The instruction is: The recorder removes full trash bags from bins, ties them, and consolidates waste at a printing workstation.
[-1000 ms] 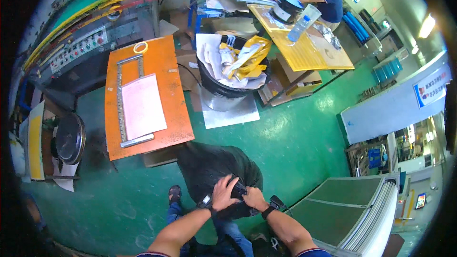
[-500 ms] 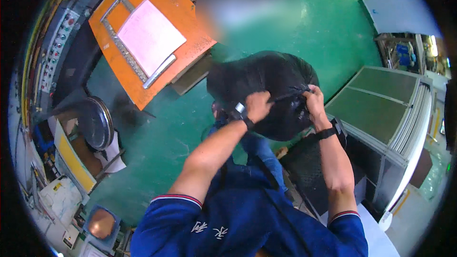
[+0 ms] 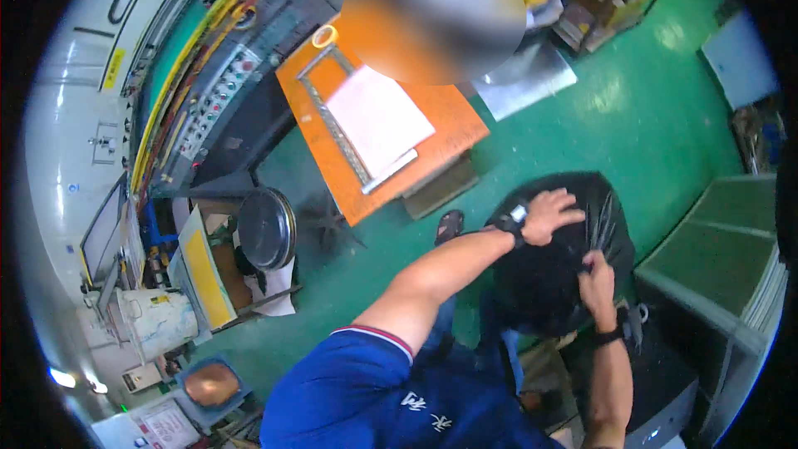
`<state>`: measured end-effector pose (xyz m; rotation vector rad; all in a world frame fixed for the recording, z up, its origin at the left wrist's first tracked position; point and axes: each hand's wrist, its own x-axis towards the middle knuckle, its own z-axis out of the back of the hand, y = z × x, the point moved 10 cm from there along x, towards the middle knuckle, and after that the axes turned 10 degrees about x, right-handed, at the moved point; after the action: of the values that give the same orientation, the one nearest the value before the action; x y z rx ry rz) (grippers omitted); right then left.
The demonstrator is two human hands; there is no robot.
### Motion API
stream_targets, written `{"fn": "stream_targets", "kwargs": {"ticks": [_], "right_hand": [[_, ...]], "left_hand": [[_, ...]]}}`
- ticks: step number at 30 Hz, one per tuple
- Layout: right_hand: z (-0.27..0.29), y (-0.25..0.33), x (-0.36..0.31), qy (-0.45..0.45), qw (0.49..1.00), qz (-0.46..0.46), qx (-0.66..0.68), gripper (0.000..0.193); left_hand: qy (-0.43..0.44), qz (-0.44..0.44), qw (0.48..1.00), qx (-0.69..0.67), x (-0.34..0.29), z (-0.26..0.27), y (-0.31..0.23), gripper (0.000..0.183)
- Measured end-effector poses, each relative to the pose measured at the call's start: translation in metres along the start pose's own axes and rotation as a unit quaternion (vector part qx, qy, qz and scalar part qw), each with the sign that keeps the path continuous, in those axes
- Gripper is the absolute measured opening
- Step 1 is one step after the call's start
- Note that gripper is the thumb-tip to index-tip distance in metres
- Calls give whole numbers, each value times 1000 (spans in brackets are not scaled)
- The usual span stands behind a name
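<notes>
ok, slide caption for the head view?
Left hand spread over a bulging black plastic bag, right hand gripping it.

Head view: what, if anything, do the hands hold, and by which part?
The right hand grips the black plastic bag by bunched folds on top; the left hand is open.

The left hand [image 3: 552, 218] has uncurled over the black bag [image 3: 542, 287]

The left arm [image 3: 428, 274] is stretched forward and rightward, slightly bent at the elbow; the left hand [image 3: 553, 216] is held palm down with fingers spread. The right forearm [image 3: 611, 378] is extended nearly straight ahead, and the right hand [image 3: 597, 283] is closed, fingers curled, near the left hand but apart.
</notes>
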<state>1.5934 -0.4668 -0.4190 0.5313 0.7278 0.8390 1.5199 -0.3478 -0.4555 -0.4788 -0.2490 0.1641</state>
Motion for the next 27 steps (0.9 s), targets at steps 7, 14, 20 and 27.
{"fn": "stream_targets", "kwargs": {"ticks": [7,14,20,27], "right_hand": [[-44,-19,-1,-49,998,-38,-7,14],[-68,-82,14,-116,932,-317,135,21],[-102,-105,-38,-142,901,-343,226,16],[-147,-75,-39,-122,923,-266,249,20]], "left_hand": [[174,19,985,9,-47,-117,40,12],[133,153,972,-116,-97,-82,67,16],[226,189,949,-112,-162,-127,-5,17],[253,50,961,-102,-87,-79,17,91]]}}
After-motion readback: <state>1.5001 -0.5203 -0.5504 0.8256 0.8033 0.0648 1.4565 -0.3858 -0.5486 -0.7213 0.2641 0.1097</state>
